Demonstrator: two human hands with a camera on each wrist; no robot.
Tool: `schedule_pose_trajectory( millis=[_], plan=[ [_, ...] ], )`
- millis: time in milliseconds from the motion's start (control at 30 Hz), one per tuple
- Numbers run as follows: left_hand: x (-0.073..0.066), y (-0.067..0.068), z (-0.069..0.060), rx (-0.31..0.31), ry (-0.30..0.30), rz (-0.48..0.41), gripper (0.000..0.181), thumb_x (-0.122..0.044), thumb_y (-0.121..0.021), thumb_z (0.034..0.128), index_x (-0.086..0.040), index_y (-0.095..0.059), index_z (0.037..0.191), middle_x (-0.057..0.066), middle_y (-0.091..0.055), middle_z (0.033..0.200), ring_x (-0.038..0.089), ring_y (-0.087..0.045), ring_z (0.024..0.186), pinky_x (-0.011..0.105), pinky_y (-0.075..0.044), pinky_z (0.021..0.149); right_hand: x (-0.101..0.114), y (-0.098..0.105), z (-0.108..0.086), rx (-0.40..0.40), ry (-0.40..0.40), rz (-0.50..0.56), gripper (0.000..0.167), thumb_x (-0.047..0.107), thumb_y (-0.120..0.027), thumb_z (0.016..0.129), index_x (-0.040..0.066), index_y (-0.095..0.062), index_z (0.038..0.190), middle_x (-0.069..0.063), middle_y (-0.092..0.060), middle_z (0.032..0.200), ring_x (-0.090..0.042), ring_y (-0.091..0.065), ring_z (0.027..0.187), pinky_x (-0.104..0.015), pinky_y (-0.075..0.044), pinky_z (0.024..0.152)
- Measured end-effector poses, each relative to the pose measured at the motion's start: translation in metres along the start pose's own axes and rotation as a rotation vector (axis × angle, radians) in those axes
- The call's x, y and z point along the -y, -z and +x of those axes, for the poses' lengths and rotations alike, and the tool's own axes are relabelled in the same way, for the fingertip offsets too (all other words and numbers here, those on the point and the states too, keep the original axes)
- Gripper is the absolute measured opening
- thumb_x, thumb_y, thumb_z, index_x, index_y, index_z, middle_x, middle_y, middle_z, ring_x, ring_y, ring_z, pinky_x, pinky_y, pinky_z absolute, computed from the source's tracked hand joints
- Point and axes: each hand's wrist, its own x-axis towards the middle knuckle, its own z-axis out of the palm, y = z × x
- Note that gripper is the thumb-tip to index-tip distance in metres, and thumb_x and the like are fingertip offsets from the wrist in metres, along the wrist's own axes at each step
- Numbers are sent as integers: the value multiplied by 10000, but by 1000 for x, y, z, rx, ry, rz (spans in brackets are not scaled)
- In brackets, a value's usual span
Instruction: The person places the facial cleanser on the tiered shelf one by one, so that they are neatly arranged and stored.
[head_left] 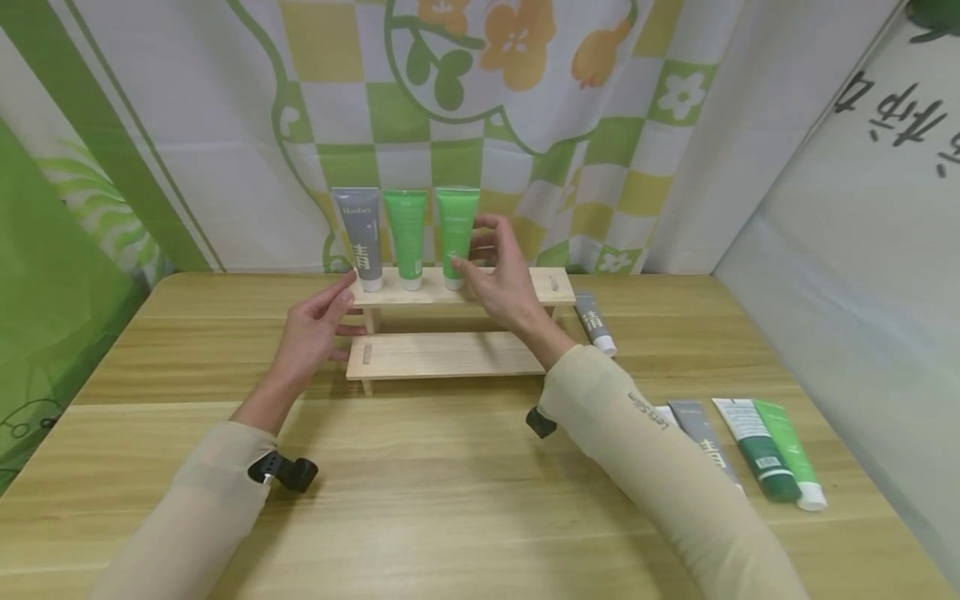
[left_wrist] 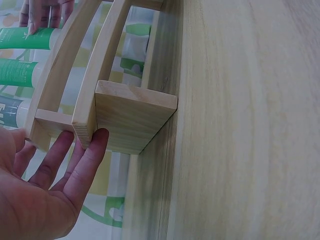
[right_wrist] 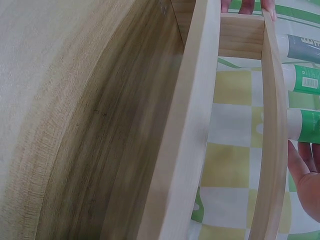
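Observation:
A two-tier wooden stand [head_left: 450, 354] bears a grey squeeze tube [head_left: 363, 237] and two green ones, standing caps down in a row on its upper tier. My right hand [head_left: 507, 279] holds the rightmost green tube [head_left: 457, 225], thumb in front and fingers at its right side; its cap meets the upper board. The middle green tube [head_left: 408, 233] stands untouched. At the stand's left end, my left hand [head_left: 311, 329] touches the boards with fairly straight fingers. In the left wrist view, its fingertips [left_wrist: 101, 135] rest against the lower board's end.
Behind the stand's right end, another grey tube [head_left: 595, 321] lies on the wooden table [head_left: 420, 492]. Lying at the right are a grey tube [head_left: 701, 433], a white-and-dark-green tube [head_left: 759, 450] and a bright green tube [head_left: 791, 450]. A patterned curtain [head_left: 615, 133] hangs behind the table.

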Motion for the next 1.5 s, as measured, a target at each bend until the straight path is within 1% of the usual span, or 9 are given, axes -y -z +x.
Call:
schedule_pose_trajectory(
  millis=[233, 467, 633, 700, 767, 900, 1067, 1333, 1500],
  plan=[
    [1, 0, 1, -2, -3, -5, 516, -472, -496, 1041, -314, -433, 1528, 214, -570, 1348, 160, -714, 890, 401, -629, 666, -2, 3, -3, 35, -37, -16, 537, 32, -697, 941, 102, -415, 1392, -127, -579, 1207, -269, -616, 1101, -328, -569, 908],
    [1, 1, 0, 5, -14, 1, 528, -491, -498, 1035, -320, -429, 1530, 211, -574, 1330, 187, -715, 918, 388, -628, 648, -4, 8, -5, 48, -36, 22, 527, 26, -733, 912, 39, -452, 1358, -148, -569, 1243, -282, -596, 1133, -317, -520, 993],
    [1, 0, 0, 5, -12, -1, 524, -485, -497, 1036, -322, -427, 1530, 209, -572, 1334, 293, -701, 989, 401, -628, 661, -4, 14, -6, 30, -34, 30, 514, 27, -757, 891, 31, -491, 1332, -155, -575, 1243, -304, -601, 1135, -334, -534, 972],
    [1, 0, 0, 2, -8, 1, 521, -484, -494, 1038, -325, -425, 1530, 208, -569, 1344, 353, -680, 1033, 406, -628, 671, -4, 18, -6, 27, -38, 15, 511, 37, -760, 890, 36, -498, 1328, -149, -581, 1249, -292, -608, 1131, -343, -540, 961],
    [1, 0, 0, -1, -6, 5, 518, -488, -490, 1038, -331, -427, 1528, 208, -567, 1351, 370, -672, 1051, 405, -628, 672, -3, 24, -8, 19, -46, 17, 509, 43, -763, 889, 33, -502, 1327, -147, -585, 1252, -277, -614, 1124, -353, -540, 957],
    [0, 0, 0, -2, -6, 10, 524, -495, -495, 1034, -332, -427, 1528, 215, -569, 1346, 333, -686, 1028, 406, -628, 674, -2, 37, -13, -2, -74, 59, 497, 34, -754, 893, 22, -506, 1324, -160, -586, 1255, -273, -612, 1124, -359, -551, 940],
    [0, 1, -1, 1, -9, 13, 523, -492, -499, 1034, -333, -428, 1527, 214, -570, 1349, 346, -684, 1037, 405, -628, 669, -6, 59, -21, -26, -102, 134, 495, 7, -723, 908, -7, -494, 1346, -160, -582, 1244, -280, -614, 1111, -370, -584, 892],
    [-1, 0, -3, 10, -14, 37, 523, -498, -478, 1039, -340, -412, 1534, 212, -555, 1378, 352, -674, 1055, 398, -628, 681, -16, 101, -33, -114, -117, 297, 445, -63, -668, 921, -43, -488, 1327, -158, -592, 1148, -231, -671, 967, -338, -603, 843],
    [-3, 0, -2, 5, -12, 27, 524, -487, -489, 1040, -325, -418, 1533, 217, -547, 1384, 342, -682, 1044, 397, -627, 681, -23, 130, -38, -145, -161, 349, 364, -41, -683, 926, 35, -549, 1256, -158, -592, 1137, -197, -673, 921, -338, -610, 813]
  ],
)
